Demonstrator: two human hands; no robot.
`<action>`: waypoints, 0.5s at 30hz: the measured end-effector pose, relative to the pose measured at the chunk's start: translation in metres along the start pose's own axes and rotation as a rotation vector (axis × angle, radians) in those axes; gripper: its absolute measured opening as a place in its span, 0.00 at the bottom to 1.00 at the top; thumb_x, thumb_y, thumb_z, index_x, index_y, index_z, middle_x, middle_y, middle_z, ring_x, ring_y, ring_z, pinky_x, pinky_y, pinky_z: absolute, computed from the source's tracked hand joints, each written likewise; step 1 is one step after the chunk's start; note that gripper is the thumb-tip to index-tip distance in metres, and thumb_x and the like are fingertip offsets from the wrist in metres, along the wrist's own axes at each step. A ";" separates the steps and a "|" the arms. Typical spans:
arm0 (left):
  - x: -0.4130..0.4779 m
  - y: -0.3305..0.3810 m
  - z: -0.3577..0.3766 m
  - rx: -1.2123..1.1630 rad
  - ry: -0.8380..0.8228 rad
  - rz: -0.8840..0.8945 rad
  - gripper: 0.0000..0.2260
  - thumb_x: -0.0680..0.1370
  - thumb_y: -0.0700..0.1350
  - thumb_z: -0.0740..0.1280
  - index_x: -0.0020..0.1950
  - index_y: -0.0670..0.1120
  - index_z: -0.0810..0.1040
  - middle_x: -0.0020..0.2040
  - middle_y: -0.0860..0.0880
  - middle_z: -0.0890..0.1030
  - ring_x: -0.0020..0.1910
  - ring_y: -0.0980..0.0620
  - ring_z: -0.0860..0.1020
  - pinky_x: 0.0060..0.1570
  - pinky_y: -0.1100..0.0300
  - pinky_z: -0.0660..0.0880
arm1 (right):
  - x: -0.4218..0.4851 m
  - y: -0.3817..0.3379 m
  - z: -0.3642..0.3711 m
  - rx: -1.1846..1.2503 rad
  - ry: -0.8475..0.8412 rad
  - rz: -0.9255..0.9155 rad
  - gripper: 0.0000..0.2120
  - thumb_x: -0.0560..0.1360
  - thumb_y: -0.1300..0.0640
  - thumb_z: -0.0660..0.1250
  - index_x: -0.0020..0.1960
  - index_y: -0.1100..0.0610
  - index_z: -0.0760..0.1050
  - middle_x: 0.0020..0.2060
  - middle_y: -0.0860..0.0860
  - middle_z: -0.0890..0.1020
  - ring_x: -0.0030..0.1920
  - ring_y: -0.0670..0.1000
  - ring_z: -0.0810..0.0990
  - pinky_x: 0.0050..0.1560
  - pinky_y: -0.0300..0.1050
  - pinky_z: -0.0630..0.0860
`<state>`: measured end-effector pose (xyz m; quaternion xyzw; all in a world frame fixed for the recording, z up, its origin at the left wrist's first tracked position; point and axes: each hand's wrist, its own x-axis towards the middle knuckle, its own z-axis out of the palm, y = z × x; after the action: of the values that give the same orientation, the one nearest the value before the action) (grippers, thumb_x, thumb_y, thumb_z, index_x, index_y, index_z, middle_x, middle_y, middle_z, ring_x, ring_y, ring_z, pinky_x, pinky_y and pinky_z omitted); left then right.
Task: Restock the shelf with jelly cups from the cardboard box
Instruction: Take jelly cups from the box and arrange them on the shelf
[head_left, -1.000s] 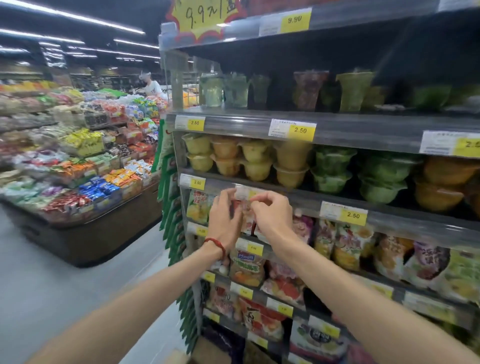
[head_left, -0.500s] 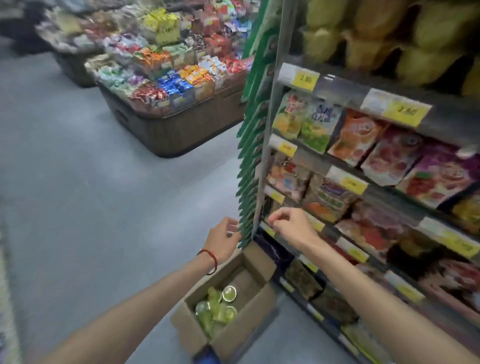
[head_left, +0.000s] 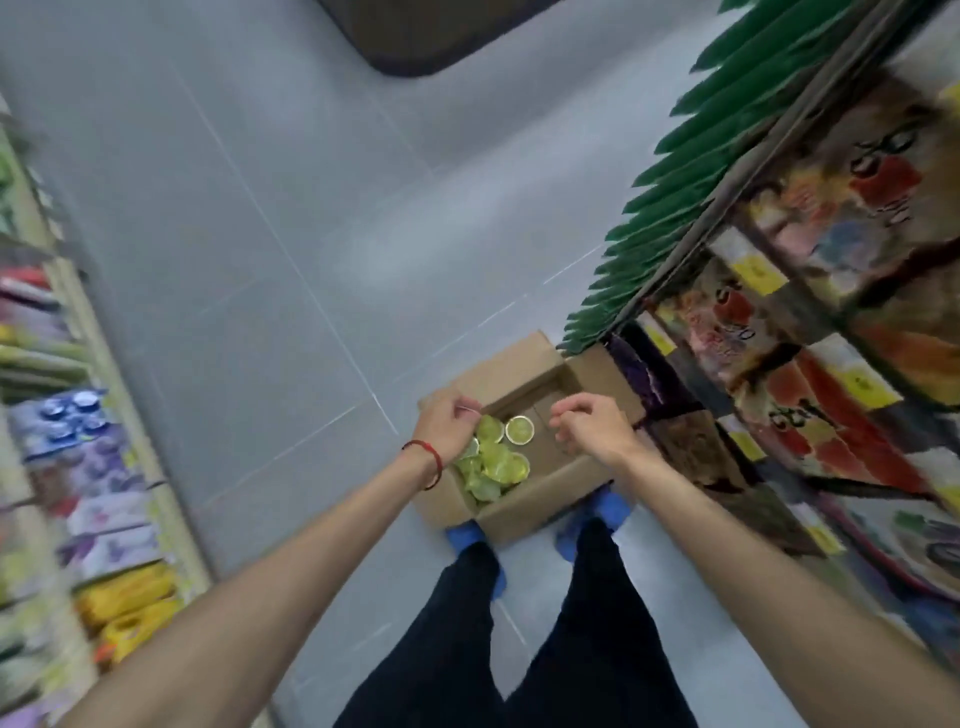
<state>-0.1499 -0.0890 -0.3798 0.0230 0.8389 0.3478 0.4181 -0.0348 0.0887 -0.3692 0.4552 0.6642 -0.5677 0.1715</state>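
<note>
A cluster of green jelly cups (head_left: 493, 460) remains in the cardboard box (head_left: 550, 488) on the floor beside the shelf (head_left: 810, 332); above it, left hand (head_left: 447, 428) and right hand (head_left: 589, 428) are curled, nothing gripped.

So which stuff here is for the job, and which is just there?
For the job:
- box
- green jelly cups
- shelf
- left hand, right hand, both over the box and holding nothing

Just there:
- snack bags
- yellow price tags
- packets across the aisle
</note>
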 end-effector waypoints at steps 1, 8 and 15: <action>0.009 -0.009 0.003 -0.019 0.005 -0.038 0.06 0.78 0.40 0.64 0.47 0.51 0.77 0.52 0.43 0.83 0.52 0.45 0.81 0.57 0.54 0.76 | 0.014 0.004 0.007 -0.003 -0.031 0.021 0.09 0.74 0.61 0.67 0.42 0.50 0.82 0.45 0.51 0.88 0.52 0.56 0.85 0.64 0.59 0.78; 0.071 -0.084 0.054 -0.173 0.095 -0.228 0.08 0.79 0.38 0.64 0.57 0.39 0.78 0.50 0.42 0.78 0.48 0.50 0.75 0.44 0.63 0.71 | 0.102 0.048 0.045 -0.028 -0.175 0.134 0.06 0.79 0.63 0.67 0.46 0.58 0.81 0.40 0.53 0.83 0.40 0.51 0.79 0.43 0.44 0.78; 0.158 -0.196 0.148 -0.224 0.017 -0.378 0.07 0.79 0.38 0.64 0.56 0.42 0.77 0.53 0.43 0.79 0.53 0.46 0.77 0.54 0.57 0.74 | 0.212 0.152 0.098 -0.104 -0.204 0.279 0.07 0.79 0.64 0.66 0.45 0.57 0.80 0.39 0.53 0.82 0.36 0.50 0.77 0.44 0.48 0.76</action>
<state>-0.0973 -0.1016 -0.6666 -0.1843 0.7878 0.3546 0.4687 -0.0527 0.0775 -0.6470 0.4735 0.6019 -0.5466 0.3386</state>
